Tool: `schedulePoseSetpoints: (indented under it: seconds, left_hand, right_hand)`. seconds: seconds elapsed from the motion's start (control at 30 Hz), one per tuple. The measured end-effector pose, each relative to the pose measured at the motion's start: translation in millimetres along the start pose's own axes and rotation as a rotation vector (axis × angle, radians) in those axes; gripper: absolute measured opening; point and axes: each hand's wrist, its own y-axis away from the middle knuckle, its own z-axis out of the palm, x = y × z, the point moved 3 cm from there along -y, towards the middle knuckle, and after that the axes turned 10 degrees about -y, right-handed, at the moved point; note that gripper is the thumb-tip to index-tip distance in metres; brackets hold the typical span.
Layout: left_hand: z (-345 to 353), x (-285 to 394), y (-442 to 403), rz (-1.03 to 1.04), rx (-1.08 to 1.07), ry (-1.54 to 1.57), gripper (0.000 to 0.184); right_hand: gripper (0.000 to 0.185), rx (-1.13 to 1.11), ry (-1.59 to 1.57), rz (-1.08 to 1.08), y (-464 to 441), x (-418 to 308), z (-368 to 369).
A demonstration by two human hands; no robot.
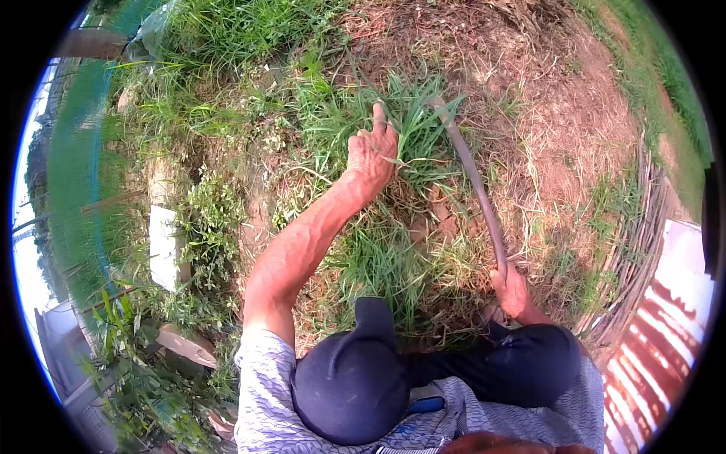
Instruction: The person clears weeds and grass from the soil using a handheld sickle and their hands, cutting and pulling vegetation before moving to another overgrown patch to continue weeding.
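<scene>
My left hand (373, 151) reaches forward into a tuft of long green grass (416, 125). Its index finger points outward while the other fingers are bent around grass blades, partly hidden. Low on the right, my right hand (513, 292) is closed around the near end of a slender brown wooden handle (478, 185). This handle slants away to the far side, and its paler end lies at the right edge of the tuft. Whether a blade is fixed there cannot be made out. Cut or dry grass lies under both arms.
Bare soil with dry straw (560, 106) spreads to the right. A green net (79, 159) lines the left side, with a white block (162, 246) near it. Bundled sticks (631, 265) and a rusty corrugated sheet (650, 340) lie right. My dark-trousered knees (352, 386) are close below.
</scene>
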Motion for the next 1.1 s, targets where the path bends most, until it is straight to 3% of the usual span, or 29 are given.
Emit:
schedulePoseSetpoints:
  seconds: [0.07, 0.1, 0.13, 0.17, 0.2, 0.27, 0.3, 0.37, 0.4, 0.43, 0.47, 0.53, 0.57, 0.6, 0.63, 0.67, 0.7, 0.73, 0.8, 0.87, 0.9, 0.97, 1.03, 1.1]
  left_hand:
    - [41, -22, -5, -0.047, 0.065, 0.042, 0.072]
    - [46, -32, -6, -0.064, 0.081, 0.077, 0.076]
    - [43, -39, -10, 0.009, 0.294, 0.034, 0.064]
    - [51, -43, -5, 0.071, 0.49, -0.01, 0.052]
    - [61, -46, -2, 0.067, 0.466, -0.007, 0.052]
    - [86, -52, -17, 0.06, -0.102, -0.004, 0.023]
    - [77, -53, -18, 0.058, -0.095, 0.002, 0.023]
    - [62, -56, -12, 0.041, -0.286, 0.032, 0.011]
    - [89, -57, -2, 0.085, 0.068, 0.057, 0.005]
    - [94, -59, 10, 0.08, 0.066, 0.063, 0.005]
    - [92, -59, 28, 0.081, 0.274, 0.476, 0.009]
    - [79, -54, 72, 0.101, 0.091, 0.54, 0.019]
    - [60, -57, 81, 0.112, -0.255, 0.178, 0.025]
    - [118, -62, 99, 0.139, -0.239, 0.416, 0.031]
    - [120, -60, 117, 0.017, -0.34, 0.864, 0.036]
    - [121, -58, 134, -0.192, -0.396, 1.502, 0.04]
    - [117, -55, 151, -0.404, -0.39, 1.936, 0.044]
    - [118, -57, 145, -0.274, -0.372, 1.864, 0.034]
    - [117, -64, 125, -0.014, -0.329, 1.699, 0.019]
    - [87, -61, 112, 0.185, -0.035, 0.894, 0.02]
    - [53, -50, 101, 0.232, 0.215, 0.171, 0.023]
    - [36, -50, 84, 0.144, 0.185, 0.18, 0.026]
    - [34, -59, 69, 0.035, 0.152, 0.2, 0.03]
    - [35, -66, 61, -0.045, 0.155, 0.209, 0.033]
  right_hand:
    - [0.036, 0.061, -0.059, -0.081, 26, 21, 5]
    - [0.035, -0.005, -0.156, 0.106, 31, 9, 4]
    - [0.035, -0.075, -0.241, 0.262, 17, -3, -1]
    - [0.035, -0.084, -0.236, 0.253, 0, -11, -5]
    - [0.034, -0.06, -0.31, 0.256, -9, -17, -5]
    - [0.032, -0.036, -0.443, 0.339, -30, -56, -5]
    - [0.031, -0.041, -0.495, 0.41, -42, -82, -7]
    - [0.029, -0.047, -0.496, 0.363, -34, -60, -7]
    - [0.03, -0.016, -0.185, 0.249, -10, -39, -17]
    - [0.033, 0.011, 0.124, 0.141, 20, -13, -25]
    - [0.036, 0.008, 0.118, 0.131, 46, 33, -33]
    - [0.043, 0.014, 0.037, 0.229, 108, 89, -44]
    - [0.045, 0.025, 0.003, 0.262, 105, 91, -45]
    - [0.046, 0.038, -0.031, 0.294, 102, 92, -46]
    - [0.042, 0.024, -0.206, 0.337, 95, 77, -46]
    - [0.039, 0.012, -0.382, 0.389, 90, 62, -45]
    - [0.035, 0.02, -0.433, 0.432, 64, 23, -43]
    - [0.032, 0.027, -0.482, 0.469, 25, -14, -39]
    - [0.028, 0.123, -0.331, 0.174, -44, -31, -22]
    - [0.031, -0.015, -0.702, 0.286, -79, -109, -8]
    - [0.031, -0.015, -0.702, 0.284, -76, -108, -7]
    - [0.033, -0.113, -0.122, 0.339, -63, -92, 3]
    - [0.037, -0.136, 0.136, 0.091, -7, -37, -4]
    - [0.039, -0.154, -0.062, 0.135, 22, -35, -15]
